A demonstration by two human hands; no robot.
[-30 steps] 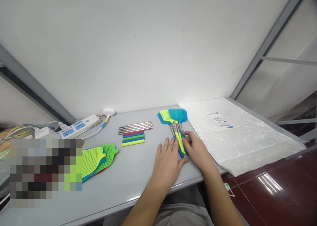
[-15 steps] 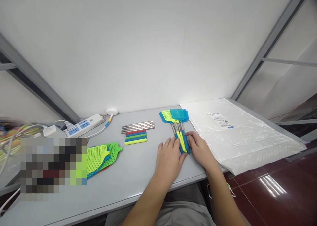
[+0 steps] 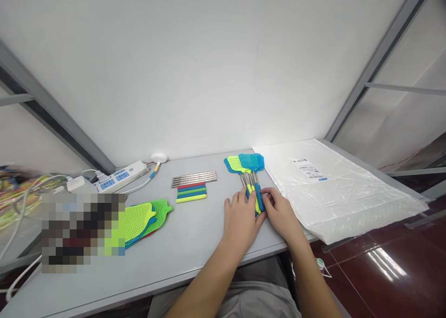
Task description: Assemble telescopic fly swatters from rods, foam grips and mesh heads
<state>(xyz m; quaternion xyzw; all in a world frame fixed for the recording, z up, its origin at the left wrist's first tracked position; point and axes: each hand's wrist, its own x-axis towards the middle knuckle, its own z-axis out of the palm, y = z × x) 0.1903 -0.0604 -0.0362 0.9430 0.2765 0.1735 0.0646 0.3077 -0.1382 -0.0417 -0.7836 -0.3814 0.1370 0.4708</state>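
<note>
Several fly swatters (image 3: 257,196) lie bunched on the table, blue and yellow-green perforated heads (image 3: 251,161) toward the wall and coloured grips toward me. My left hand (image 3: 240,213) lies over the left side of the grips, fingers across them and thumb near their lower ends. On the other side, my right hand (image 3: 279,211) holds the bunch with bent fingers pressed against a blue grip. The hands partly hide the grip ends. Left of them are metal rods (image 3: 194,178) in a row and loose coloured grips (image 3: 191,193). Loose swatter heads (image 3: 141,220) lie stacked farther left.
A white plastic-wrapped package (image 3: 334,192) with a label covers the table's right side. A power strip (image 3: 121,176) with plugs, cables and a white round device (image 3: 159,158) stands at the back left. A blurred patch hides part of the left side. The wall (image 3: 216,76) rises behind.
My left hand has slid slightly right and farther over the grips, bringing the hands closer together. The swatters have barely moved.
</note>
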